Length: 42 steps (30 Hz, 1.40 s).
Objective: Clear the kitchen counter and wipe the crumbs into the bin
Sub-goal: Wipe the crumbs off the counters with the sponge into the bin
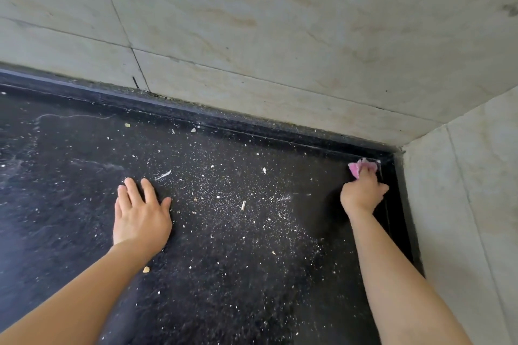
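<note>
A black stone counter fills the lower view, strewn with white and tan crumbs, thickest in the middle between my arms. My right hand reaches into the far right corner and is shut on a small pink cloth, pressing it onto the counter right at the corner. My left hand lies flat on the counter at centre left, palm down with fingers spread, holding nothing. A larger tan crumb lies beside my left forearm. No bin is in view.
Pale marble wall tiles rise behind the counter, and a second tiled wall closes it off on the right. A raised black lip runs along the back edge and down the right side.
</note>
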Each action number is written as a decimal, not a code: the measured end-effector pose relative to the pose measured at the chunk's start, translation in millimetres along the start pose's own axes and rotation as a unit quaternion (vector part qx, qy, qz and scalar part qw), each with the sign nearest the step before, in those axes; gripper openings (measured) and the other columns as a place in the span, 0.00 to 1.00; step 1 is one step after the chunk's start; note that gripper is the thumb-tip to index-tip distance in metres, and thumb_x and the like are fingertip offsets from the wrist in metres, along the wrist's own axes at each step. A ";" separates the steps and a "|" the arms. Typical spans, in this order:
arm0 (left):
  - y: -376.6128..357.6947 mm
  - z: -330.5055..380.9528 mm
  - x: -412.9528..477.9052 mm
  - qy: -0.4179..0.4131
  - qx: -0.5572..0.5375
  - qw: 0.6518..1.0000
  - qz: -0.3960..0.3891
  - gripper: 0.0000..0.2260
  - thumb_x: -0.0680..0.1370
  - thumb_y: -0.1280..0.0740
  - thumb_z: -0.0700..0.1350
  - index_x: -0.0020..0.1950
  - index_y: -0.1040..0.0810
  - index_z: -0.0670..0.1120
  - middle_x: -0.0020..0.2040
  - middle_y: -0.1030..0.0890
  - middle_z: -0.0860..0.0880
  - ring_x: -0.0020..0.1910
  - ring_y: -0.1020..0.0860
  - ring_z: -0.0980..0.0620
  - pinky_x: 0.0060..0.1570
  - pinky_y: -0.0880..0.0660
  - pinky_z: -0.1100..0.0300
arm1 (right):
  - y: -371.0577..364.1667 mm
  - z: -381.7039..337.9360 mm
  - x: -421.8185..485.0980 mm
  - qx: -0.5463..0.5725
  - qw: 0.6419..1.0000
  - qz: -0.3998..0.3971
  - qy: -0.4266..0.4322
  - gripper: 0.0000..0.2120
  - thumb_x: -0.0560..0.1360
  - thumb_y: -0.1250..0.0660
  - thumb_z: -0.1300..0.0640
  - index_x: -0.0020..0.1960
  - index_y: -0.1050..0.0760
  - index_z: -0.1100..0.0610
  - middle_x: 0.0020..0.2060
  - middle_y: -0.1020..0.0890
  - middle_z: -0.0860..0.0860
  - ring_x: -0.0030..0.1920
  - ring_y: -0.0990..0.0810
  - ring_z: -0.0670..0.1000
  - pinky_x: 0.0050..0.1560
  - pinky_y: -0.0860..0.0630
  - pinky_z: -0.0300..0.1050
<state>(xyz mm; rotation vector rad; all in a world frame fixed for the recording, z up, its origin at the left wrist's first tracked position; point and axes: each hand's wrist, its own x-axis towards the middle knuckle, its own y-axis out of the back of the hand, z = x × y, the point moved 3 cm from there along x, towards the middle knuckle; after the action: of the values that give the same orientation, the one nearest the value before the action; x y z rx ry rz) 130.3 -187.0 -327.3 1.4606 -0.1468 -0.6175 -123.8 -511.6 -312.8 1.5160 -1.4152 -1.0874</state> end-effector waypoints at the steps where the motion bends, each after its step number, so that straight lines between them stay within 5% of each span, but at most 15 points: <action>1: 0.3 0.6 0.4 -0.001 0.004 1.000 -0.003 0.28 0.81 0.47 0.51 0.74 0.47 0.34 0.73 0.47 0.31 0.73 0.48 0.33 0.72 0.48 0.44 | -8.6 -13.5 -11.7 0.021 1.000 0.000 0.019 0.29 0.74 0.45 0.72 0.72 0.35 0.54 0.68 0.28 0.53 0.56 0.33 0.60 0.52 0.30 0.46; 5: 5.4 2.6 -0.4 -0.002 0.018 1.000 -0.021 0.29 0.81 0.48 0.52 0.75 0.49 0.34 0.74 0.48 0.31 0.73 0.49 0.34 0.72 0.48 0.45 | -34.8 -73.5 -91.5 0.057 0.974 -0.058 0.209 0.30 0.74 0.43 0.73 0.69 0.31 0.48 0.65 0.25 0.45 0.54 0.31 0.51 0.48 0.43 0.34; 9: 9.7 2.4 1.0 0.008 0.024 0.998 -0.054 0.29 0.81 0.52 0.54 0.75 0.52 0.36 0.75 0.51 0.33 0.74 0.51 0.36 0.73 0.48 0.47 | -47.0 -107.3 -152.0 0.206 0.902 -0.259 0.276 0.20 0.79 0.42 0.66 0.66 0.26 0.49 0.62 0.23 0.47 0.51 0.29 0.50 0.44 0.35 0.32; 11: 10.5 1.8 2.5 0.012 0.032 0.997 -0.065 0.29 0.81 0.53 0.54 0.76 0.53 0.37 0.75 0.52 0.34 0.75 0.52 0.37 0.73 0.48 0.48 | -29.2 -105.8 -144.7 0.268 0.892 -0.225 0.284 0.11 0.80 0.39 0.57 0.57 0.20 0.49 0.50 0.18 0.42 0.44 0.22 0.45 0.39 0.30 0.30; 14: 8.7 1.6 2.7 0.012 0.041 0.997 -0.066 0.29 0.81 0.54 0.55 0.75 0.54 0.38 0.75 0.52 0.34 0.75 0.52 0.37 0.73 0.48 0.48 | -4.4 -70.8 -90.9 0.292 0.936 -0.099 0.169 0.09 0.77 0.35 0.45 0.44 0.19 0.47 0.36 0.20 0.40 0.37 0.23 0.39 0.41 0.28 0.34; 18: 4.7 0.5 4.5 0.015 0.034 0.998 -0.057 0.29 0.81 0.53 0.54 0.75 0.53 0.38 0.75 0.52 0.35 0.74 0.52 0.37 0.73 0.50 0.48 | 9.4 -19.0 -8.9 0.180 0.983 -0.006 -0.045 0.15 0.79 0.43 0.60 0.61 0.23 0.58 0.52 0.19 0.60 0.55 0.23 0.61 0.58 0.28 0.54; 21: 1.4 -0.7 5.6 0.015 0.018 0.998 -0.056 0.29 0.81 0.52 0.54 0.75 0.52 0.37 0.75 0.52 0.34 0.74 0.52 0.37 0.73 0.51 0.47 | -4.6 -33.2 8.0 0.111 0.986 -0.007 -0.122 0.18 0.77 0.44 0.66 0.65 0.28 0.59 0.61 0.24 0.60 0.60 0.31 0.63 0.52 0.29 0.51; 25: -0.3 -1.8 5.6 0.016 0.021 0.998 -0.055 0.29 0.81 0.53 0.55 0.76 0.53 0.38 0.75 0.53 0.35 0.75 0.53 0.37 0.73 0.51 0.47 | -35.3 -98.8 -28.6 0.107 0.988 -0.019 -0.110 0.21 0.75 0.39 0.67 0.68 0.33 0.62 0.69 0.33 0.59 0.61 0.33 0.61 0.57 0.26 0.52; 29: 1.2 -1.6 5.3 0.015 0.024 0.998 -0.060 0.29 0.81 0.54 0.55 0.76 0.54 0.38 0.76 0.53 0.35 0.75 0.53 0.37 0.74 0.51 0.48 | -58.0 -154.9 -92.6 0.120 0.990 -0.036 0.059 0.20 0.73 0.40 0.70 0.63 0.28 0.58 0.66 0.28 0.54 0.56 0.31 0.56 0.54 0.28 0.48; 33: 2.5 -1.5 6.1 0.014 0.023 0.997 -0.068 0.29 0.81 0.55 0.55 0.76 0.55 0.39 0.76 0.54 0.36 0.75 0.54 0.38 0.74 0.52 0.48 | -71.7 -191.6 -134.0 0.143 0.934 -0.217 0.244 0.14 0.78 0.42 0.66 0.57 0.23 0.54 0.52 0.19 0.50 0.49 0.30 0.53 0.47 0.32 0.46; 36: 3.3 -2.1 6.1 0.014 0.023 0.997 -0.075 0.29 0.81 0.55 0.55 0.76 0.56 0.39 0.76 0.55 0.36 0.75 0.54 0.38 0.74 0.52 0.48 | -54.8 -195.2 -145.6 0.270 0.858 -0.380 0.215 0.17 0.77 0.39 0.40 0.39 0.20 0.50 0.27 0.26 0.48 0.30 0.31 0.48 0.34 0.31 0.44; 38: 2.9 -2.4 6.5 0.013 0.023 0.997 -0.074 0.29 0.81 0.55 0.55 0.76 0.55 0.38 0.76 0.55 0.36 0.75 0.54 0.38 0.74 0.52 0.48 | -39.8 -176.1 -132.6 0.309 0.864 -0.351 0.187 0.15 0.71 0.36 0.33 0.36 0.20 0.42 0.23 0.27 0.43 0.25 0.31 0.43 0.29 0.30 0.34; 42: 1.1 -2.7 6.5 0.006 0.027 0.998 -0.063 0.29 0.81 0.54 0.55 0.76 0.54 0.37 0.75 0.53 0.34 0.75 0.53 0.37 0.74 0.51 0.47 | -10.3 -103.8 -66.7 0.334 0.933 -0.135 0.029 0.06 0.72 0.32 0.47 0.40 0.17 0.45 0.31 0.19 0.41 0.34 0.25 0.42 0.38 0.31 0.39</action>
<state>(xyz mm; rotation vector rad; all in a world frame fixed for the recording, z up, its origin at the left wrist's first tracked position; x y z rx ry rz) 137.3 -187.7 -328.4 1.5339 -0.0637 -0.7116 -23.4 -445.5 -283.0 2.2574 -1.6626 -0.7245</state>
